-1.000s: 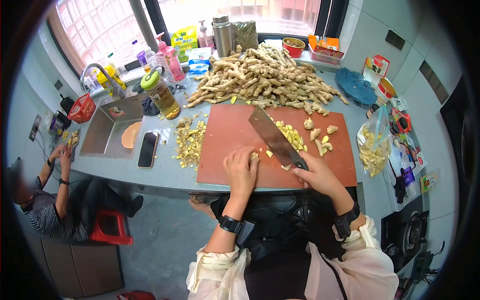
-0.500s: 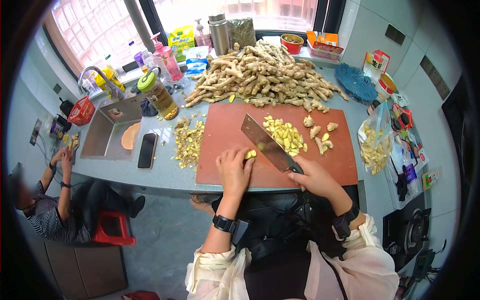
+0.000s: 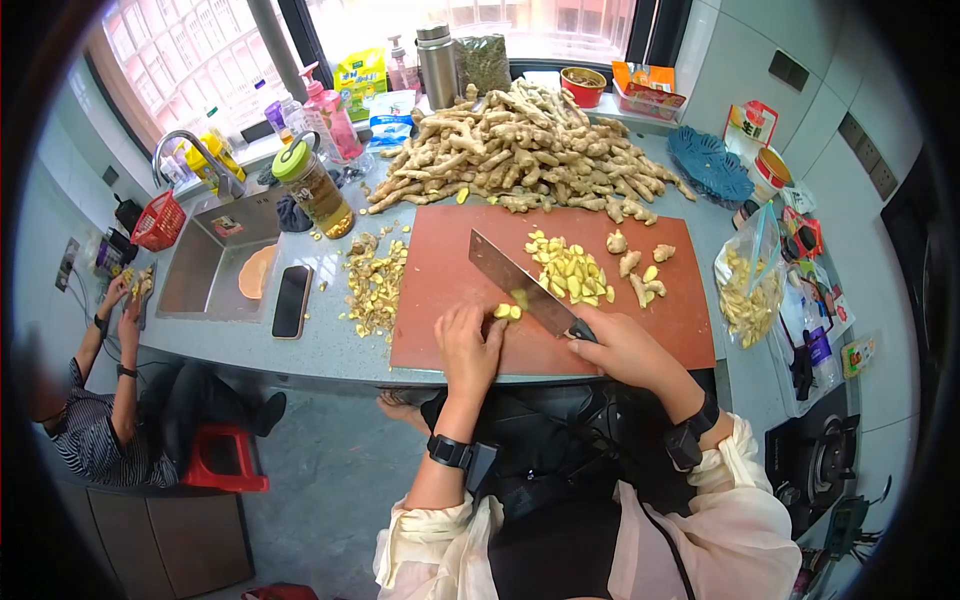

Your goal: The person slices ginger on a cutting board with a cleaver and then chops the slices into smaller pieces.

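My right hand (image 3: 612,345) is closed round the handle of a cleaver (image 3: 520,283), whose blade points up and left over the reddish-brown cutting board (image 3: 440,260). Just left of the blade, my left hand (image 3: 468,342) rests on the board with its fingers curled at a small piece of ginger (image 3: 508,312). Beyond the cleaver lies a heap of yellow ginger slices (image 3: 570,268). Several unpeeled ginger pieces (image 3: 648,289) are at the board's right side. A large pile of whole ginger (image 3: 530,150) spreads behind the board.
Ginger scraps (image 3: 375,285) and a phone (image 3: 291,301) lie left of the board, near a sink (image 3: 215,265) and a green-lidded jar (image 3: 315,190). At right are a bag of ginger (image 3: 748,285) and blue plates (image 3: 710,165). Another person (image 3: 110,420) sits at far left.
The cleaver has shifted slightly left, and a cut piece now shows beside the ginger at my left fingers. My left hand stays nearly in place. The seated person's hands have moved slightly.
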### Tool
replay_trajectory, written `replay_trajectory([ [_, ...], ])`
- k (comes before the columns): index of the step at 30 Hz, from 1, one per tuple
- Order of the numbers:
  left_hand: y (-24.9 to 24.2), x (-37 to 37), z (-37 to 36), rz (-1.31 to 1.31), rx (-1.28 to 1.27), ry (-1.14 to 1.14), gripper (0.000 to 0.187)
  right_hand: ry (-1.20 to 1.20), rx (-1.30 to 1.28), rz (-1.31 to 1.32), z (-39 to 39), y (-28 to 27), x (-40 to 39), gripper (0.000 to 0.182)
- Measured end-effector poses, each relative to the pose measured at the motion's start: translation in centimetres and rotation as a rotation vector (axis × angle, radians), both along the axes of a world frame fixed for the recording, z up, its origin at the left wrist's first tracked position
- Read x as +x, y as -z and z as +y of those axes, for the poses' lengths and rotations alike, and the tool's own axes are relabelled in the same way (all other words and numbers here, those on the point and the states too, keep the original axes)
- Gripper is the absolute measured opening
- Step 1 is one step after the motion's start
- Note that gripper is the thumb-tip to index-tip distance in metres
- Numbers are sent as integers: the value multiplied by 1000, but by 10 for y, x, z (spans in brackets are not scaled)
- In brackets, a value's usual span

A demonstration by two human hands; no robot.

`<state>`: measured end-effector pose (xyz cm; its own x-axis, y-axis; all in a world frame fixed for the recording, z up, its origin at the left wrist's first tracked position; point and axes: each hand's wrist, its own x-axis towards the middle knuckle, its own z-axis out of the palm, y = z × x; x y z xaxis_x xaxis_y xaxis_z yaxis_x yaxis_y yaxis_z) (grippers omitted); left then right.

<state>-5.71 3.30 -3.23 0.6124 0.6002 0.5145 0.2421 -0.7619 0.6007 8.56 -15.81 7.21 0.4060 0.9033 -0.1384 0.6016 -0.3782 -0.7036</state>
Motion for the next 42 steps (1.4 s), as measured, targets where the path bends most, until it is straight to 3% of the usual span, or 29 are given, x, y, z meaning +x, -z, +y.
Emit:
replay_trajectory([
  [8,0,2,1,-17,-29,15,22,0,-117,-33,12,1,-3,31],
  [10,0,2,1,-15,-38,18,22,-32,-133,-178,17,10,-4,27],
  [17,-1,2,2,-25,-29,22,22,-32,-157,-254,39,12,-7,29],
  [22,1,2,2,-30,-42,17,23,-44,5,-143,25,14,6,36],
  [32,5,3,2,-21,-1,-5,24,-15,-96,-49,18,-10,1,35],
  [42,4,3,2,3,-14,-2,23,-53,-192,-274,32,-1,-8,28],
])
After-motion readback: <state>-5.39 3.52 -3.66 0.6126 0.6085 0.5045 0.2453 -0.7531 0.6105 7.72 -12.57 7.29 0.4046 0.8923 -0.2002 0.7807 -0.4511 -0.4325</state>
